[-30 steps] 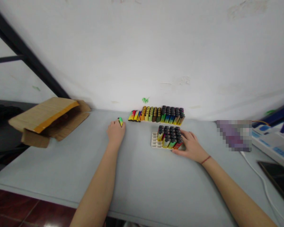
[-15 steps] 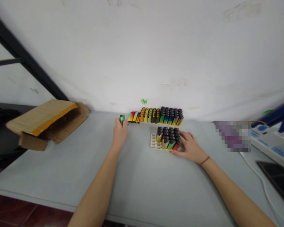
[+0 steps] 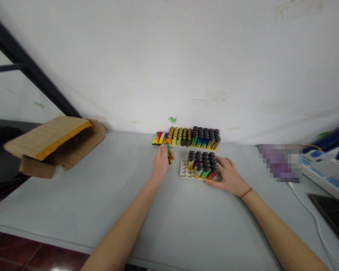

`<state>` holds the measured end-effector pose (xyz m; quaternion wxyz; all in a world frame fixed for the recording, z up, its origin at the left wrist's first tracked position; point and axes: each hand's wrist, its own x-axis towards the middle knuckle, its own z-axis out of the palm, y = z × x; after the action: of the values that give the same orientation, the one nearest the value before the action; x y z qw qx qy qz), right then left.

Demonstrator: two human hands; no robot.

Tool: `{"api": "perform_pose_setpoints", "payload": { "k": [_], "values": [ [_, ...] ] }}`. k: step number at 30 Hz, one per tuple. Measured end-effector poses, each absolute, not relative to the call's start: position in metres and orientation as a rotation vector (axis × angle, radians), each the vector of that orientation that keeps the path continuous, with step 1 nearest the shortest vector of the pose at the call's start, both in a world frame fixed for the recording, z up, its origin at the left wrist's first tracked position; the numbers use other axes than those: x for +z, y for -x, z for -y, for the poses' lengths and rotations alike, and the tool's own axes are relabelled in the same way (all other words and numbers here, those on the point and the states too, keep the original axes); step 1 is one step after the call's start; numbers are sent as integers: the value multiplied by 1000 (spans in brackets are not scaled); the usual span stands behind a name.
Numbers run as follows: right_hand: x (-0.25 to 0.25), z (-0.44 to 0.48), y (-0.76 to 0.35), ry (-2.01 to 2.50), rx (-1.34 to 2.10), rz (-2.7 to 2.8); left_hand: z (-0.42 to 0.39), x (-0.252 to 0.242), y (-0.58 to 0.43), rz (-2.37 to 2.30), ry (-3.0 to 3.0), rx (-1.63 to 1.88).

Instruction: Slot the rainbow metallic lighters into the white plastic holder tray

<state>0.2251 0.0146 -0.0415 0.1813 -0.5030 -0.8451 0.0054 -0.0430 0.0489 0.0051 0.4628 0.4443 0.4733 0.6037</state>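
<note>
- Evidently, the left hand (image 3: 160,163) is closed around a green lighter (image 3: 168,153), pinched between thumb and fingers and tilted, with one end toward the near side.
- This lighter is left of the white tray (image 3: 186,172), apart from it, and on the near side of the lighters by the wall; whether it touches the table cannot be told.
- The right hand (image 3: 228,176) grasps the tray's right end, thumb at the near right corner, fingers spread along the right side; a red cord bracelet (image 3: 246,192) circles that wrist.
- Black-topped lighters (image 3: 205,172) stand upright in the tray's middle and right, while bare cells show along its left side.
- Just beyond the tray, a far row holds a block of black-topped lighters on the right, gold-topped lighters (image 3: 180,137) left of it, and a few colourful lighters (image 3: 159,138) lying flat at the left end.
- Left on the grey table (image 3: 107,210), an open cardboard box (image 3: 56,131) lies on its side.
- Well to the right are a white power strip (image 3: 327,175), a white cable (image 3: 313,212) and a dark phone (image 3: 335,212).
- A scuffed white wall (image 3: 147,67) rises behind the table.
</note>
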Motion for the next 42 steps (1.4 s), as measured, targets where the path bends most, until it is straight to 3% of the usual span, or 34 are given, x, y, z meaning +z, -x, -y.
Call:
{"api": "perform_pose_setpoints", "payload": {
  "k": [13, 24, 42],
  "values": [
    [-42, -15, -225, 1424, 16, 2386, -47, 10, 39, -1109, -615, 1355],
    [-45, -16, -227, 1431, 6, 2387, -56, 6, 46, -1145, -552, 1517],
    [-44, -16, -227, 1430, 8, 2377, -54, 10, 46, -1164, -457, 1422]
  ]
}}
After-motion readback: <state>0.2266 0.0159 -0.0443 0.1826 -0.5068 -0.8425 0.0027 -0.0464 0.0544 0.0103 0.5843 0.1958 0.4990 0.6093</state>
